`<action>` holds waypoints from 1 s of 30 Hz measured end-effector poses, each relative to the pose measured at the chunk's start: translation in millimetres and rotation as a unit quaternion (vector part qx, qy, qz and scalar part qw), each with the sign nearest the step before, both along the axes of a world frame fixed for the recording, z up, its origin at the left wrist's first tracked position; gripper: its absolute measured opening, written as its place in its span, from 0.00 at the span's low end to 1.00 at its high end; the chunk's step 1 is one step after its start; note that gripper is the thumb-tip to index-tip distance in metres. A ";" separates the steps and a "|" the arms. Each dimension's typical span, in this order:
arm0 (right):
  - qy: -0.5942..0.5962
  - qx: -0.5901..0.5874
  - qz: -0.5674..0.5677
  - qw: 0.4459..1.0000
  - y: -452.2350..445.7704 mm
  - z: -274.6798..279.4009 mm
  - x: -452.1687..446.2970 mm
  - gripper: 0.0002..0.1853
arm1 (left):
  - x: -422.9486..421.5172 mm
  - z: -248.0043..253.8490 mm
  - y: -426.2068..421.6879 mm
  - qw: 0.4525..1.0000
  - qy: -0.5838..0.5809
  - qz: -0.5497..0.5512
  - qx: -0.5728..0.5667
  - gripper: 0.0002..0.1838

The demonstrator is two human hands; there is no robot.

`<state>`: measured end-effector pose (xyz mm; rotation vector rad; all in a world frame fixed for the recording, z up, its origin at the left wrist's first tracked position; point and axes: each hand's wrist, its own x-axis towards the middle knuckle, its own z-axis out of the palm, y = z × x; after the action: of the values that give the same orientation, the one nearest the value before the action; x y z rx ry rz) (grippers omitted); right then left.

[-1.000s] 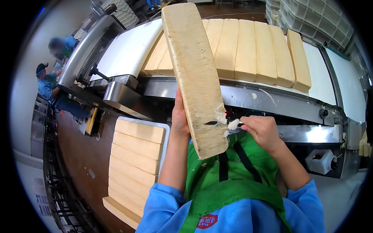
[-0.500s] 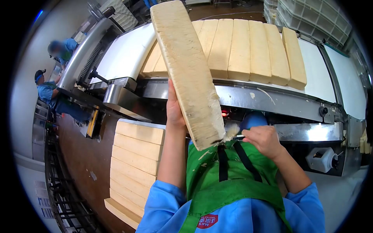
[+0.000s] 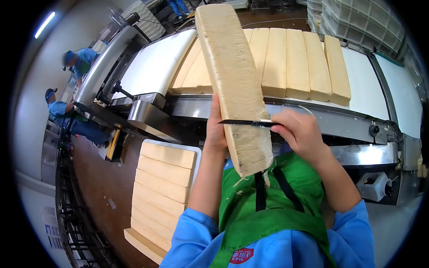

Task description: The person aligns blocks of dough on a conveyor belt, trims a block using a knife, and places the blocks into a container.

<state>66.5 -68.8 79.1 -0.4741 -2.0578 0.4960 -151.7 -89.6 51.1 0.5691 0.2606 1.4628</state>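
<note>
My left hand (image 3: 216, 130) is closed around the left side of a long, pale bread loaf (image 3: 234, 76). The loaf stands tilted in front of me, its lower end by my green apron (image 3: 277, 214). In my right hand (image 3: 298, 134) is a knife (image 3: 243, 122) with a thin dark blade, which lies across the loaf's lower face. The lower right part of that face looks whiter and rougher than the rest. Crumbs and shreds cling to the apron below.
Several similar loaves (image 3: 297, 62) stand in a row on the white conveyor belt (image 3: 364, 76). More loaves (image 3: 163, 178) fill a tray at lower left. Two co-workers (image 3: 65, 111) in blue are at the far left. Stacked white crates (image 3: 362, 27) stand at back right.
The knife has moved up from the loaf's lower right edge and now lies across its face. The whitish shred on the blade is gone. The loaf appears further right in view.
</note>
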 end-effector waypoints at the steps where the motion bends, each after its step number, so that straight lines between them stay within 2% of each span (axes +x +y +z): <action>1: -0.026 0.029 -0.010 0.999 3.7 0.8 -0.8 0.08 | 2.9 2.7 -1.6 1.000 -0.003 -0.009 0.004 0.34; 3: -0.045 0.079 -0.026 0.995 6.7 -2.2 -2.6 0.10 | 4.0 4.5 -2.7 1.000 0.006 -0.007 0.003 0.34; 6: -0.070 0.094 -0.020 0.993 2.3 -7.8 2.5 0.10 | 7.2 2.5 -3.2 1.000 -0.003 0.003 -0.007 0.33; 10: -0.111 0.098 -0.006 0.989 -8.8 -16.0 9.6 0.09 | 5.3 -0.8 1.0 1.000 0.007 0.002 -0.010 0.33; 11: -0.117 0.099 -0.005 0.988 -13.0 -19.0 10.2 0.09 | 5.3 1.0 0.2 0.999 -0.015 -0.030 -0.005 0.34; 16: -0.165 0.088 0.033 0.982 -27.6 -25.8 18.8 0.08 | -2.9 -2.5 3.7 1.000 -0.007 -0.018 -0.014 0.35; 18: -0.139 0.068 0.028 0.988 -25.2 -24.4 15.4 0.09 | -2.9 1.5 3.6 0.999 0.022 0.001 -0.025 0.34; 21: -0.044 0.050 -0.065 0.996 -8.7 -12.1 2.7 0.10 | 4.1 5.4 2.2 1.000 0.028 -0.008 -0.007 0.33; 24: -0.064 0.055 -0.048 0.995 -4.8 -8.0 -1.9 0.09 | 5.9 1.3 2.3 0.999 0.011 0.014 -0.034 0.31; 30: -0.090 0.041 -0.005 0.995 -16.4 -28.6 6.2 0.09 | 2.2 -5.7 8.7 1.000 0.004 -0.001 -0.017 0.31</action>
<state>72.7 -85.2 50.5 -0.4948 -2.2370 0.3721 -149.5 -80.9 45.3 0.5484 0.2903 1.4514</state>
